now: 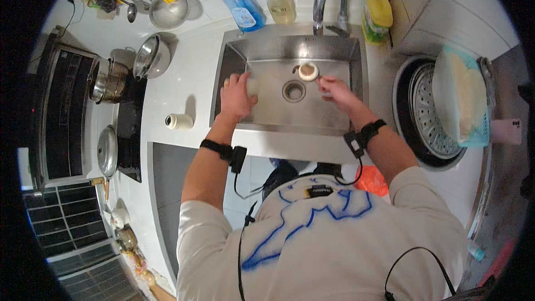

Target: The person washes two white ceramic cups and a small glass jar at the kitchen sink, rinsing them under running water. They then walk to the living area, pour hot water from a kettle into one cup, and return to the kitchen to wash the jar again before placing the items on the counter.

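Observation:
My left hand (237,97) is over the left side of the stainless steel sink (288,119), its fingers curled around a pale, blurred object (252,86) whose kind I cannot tell. Over the sink's right side, my right hand (337,92) has its fingers bent near a small round white-rimmed piece (308,72) with a brown middle. Whether the fingers grip this piece or something thin beside it is blurred. The drain (294,91) shows between the hands. On the counter to the left lies a cream-coloured bottle (179,121) on its side, its dark opening facing left.
Behind the sink stand a blue pump bottle (244,10), a black-capped bottle (281,6), the chrome faucet (319,4) and a yellow-and-green bottle (377,14). Steel bowls (154,56) and a pot (109,81) are at left. A steamer tray (430,113) and a turquoise basket (480,129) sit at right.

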Demonstrator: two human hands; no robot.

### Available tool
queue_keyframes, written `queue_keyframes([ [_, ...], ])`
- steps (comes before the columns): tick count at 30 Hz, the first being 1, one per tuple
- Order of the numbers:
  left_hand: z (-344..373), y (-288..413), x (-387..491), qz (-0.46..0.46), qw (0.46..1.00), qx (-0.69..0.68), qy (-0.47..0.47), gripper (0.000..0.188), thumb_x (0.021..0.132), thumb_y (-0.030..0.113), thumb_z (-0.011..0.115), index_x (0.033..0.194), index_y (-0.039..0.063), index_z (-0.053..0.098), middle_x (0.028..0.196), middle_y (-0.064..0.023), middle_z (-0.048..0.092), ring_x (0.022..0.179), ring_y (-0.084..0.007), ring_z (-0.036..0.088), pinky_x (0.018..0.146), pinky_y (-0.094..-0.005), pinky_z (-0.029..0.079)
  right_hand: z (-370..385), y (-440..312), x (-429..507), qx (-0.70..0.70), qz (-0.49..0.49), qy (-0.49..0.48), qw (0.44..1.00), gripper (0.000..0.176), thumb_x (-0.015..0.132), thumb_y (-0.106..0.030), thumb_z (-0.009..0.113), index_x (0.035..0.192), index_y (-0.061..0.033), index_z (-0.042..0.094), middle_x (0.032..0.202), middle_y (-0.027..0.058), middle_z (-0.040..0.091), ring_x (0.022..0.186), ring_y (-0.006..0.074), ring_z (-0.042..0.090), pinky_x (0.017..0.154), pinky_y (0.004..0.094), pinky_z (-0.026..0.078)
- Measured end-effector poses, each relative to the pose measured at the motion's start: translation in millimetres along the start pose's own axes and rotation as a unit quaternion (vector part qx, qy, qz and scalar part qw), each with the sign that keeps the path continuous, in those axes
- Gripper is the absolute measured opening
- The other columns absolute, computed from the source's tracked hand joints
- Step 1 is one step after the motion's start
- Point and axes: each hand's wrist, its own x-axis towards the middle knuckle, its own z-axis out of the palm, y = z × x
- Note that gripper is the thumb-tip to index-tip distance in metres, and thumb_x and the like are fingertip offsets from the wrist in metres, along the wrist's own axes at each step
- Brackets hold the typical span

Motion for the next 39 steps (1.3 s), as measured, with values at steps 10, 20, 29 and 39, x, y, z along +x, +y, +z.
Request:
queue_keyframes([
  [10,-27.5,-23.6,-39.1,-0.185,0.78,-0.596,-0.044,0.055,0.094,0.037,0.076,0.129,0.001,0.054,0.115,-0.0084,0.066,0.105,-0.0166,0.064,0.087,-0.0319,0.055,98.0,-46.6,-22.5,-0.28,-0.252,0.039,0.926,0.028,0.098,-0.028,0.066,0.114,-0.0049,0.071,0.106,0.0102,0.067,0.102,0.0273,0.064,0.086,0.0392,0.05],
  [20,-83.1,-131.8,-186.2,-0.248,0.617,-0.747,0.001,0.054,0.102,0.045,0.062,0.129,0.0,0.051,0.114,-0.0116,0.066,0.1,-0.0181,0.067,0.081,-0.0306,0.057,324.6,-51.2,-114.2,-0.441,-0.529,-0.056,0.723,0.016,0.094,-0.015,0.069,0.107,-0.0066,0.07,0.1,0.01,0.061,0.1,0.0317,0.059,0.086,0.0429,0.051],
  [29,-112.8,-243.5,-313.3,-0.217,0.753,-0.587,0.202,0.056,0.09,0.031,0.081,0.128,0.003,0.051,0.11,-0.0124,0.065,0.095,-0.0189,0.065,0.079,-0.0316,0.055,498.5,-19.5,-148.2,-0.466,-0.54,-0.166,0.681,0.013,0.093,-0.014,0.067,0.101,-0.0046,0.07,0.096,0.0112,0.062,0.095,0.0318,0.059,0.084,0.0432,0.049],
  [39,-107.7,-308.1,-379.9,-0.289,0.566,-0.755,0.161,0.045,0.099,0.034,0.07,0.122,-0.002,0.055,0.11,-0.0119,0.065,0.091,-0.0172,0.065,0.072,-0.0281,0.055,587.4,-0.7,-154.4,-0.53,-0.559,-0.261,0.582,0.012,0.093,-0.017,0.064,0.092,-0.0056,0.066,0.094,0.0104,0.057,0.092,0.0317,0.055,0.085,0.0443,0.048],
])
